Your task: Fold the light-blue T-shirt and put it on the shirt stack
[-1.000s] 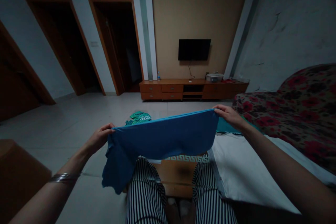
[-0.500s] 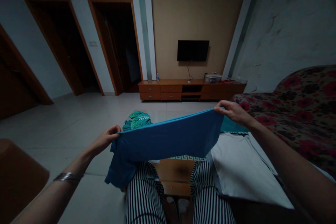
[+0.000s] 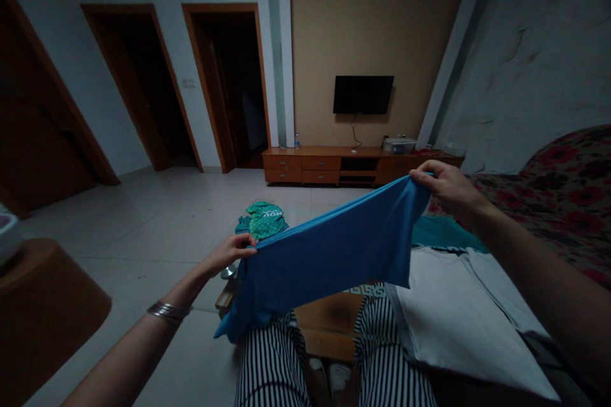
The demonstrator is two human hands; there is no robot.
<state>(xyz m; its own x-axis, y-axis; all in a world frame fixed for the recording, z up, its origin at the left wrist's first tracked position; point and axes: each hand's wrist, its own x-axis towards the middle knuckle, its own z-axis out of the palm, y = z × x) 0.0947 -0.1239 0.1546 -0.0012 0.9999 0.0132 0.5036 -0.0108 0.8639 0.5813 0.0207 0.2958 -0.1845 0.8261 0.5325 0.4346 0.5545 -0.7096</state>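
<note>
Fingers of the left hand (image 3: 232, 252) pinch one end of a blue cloth (image 3: 329, 253) at lower centre of the frame, and fingers of the right hand (image 3: 446, 187) are clamped on its other end, higher and to the right — so the top edge runs taut and slanted between them. Its fabric looks soft and thin, smooth where it is stretched, with a loose fold drooping at the lower left over striped trousers (image 3: 272, 362). A metal bangle (image 3: 168, 311) rings the left wrist. Behind the cloth a low wooden counter (image 3: 329, 321) with a pale key-pattern border is mostly hidden. White fabric (image 3: 453, 324) lies flat at lower right, with a teal piece (image 3: 442, 233) above it and a floral sofa (image 3: 563, 203) cut off by the right edge. A crumpled green garment (image 3: 265, 218) lies on the pale tiled floor (image 3: 157, 229); its lettering is too dim to read. At upper centre a dark television (image 3: 363, 94) hangs above a long wooden cabinet (image 3: 329, 165) — small things on top are hard to make out.
</note>
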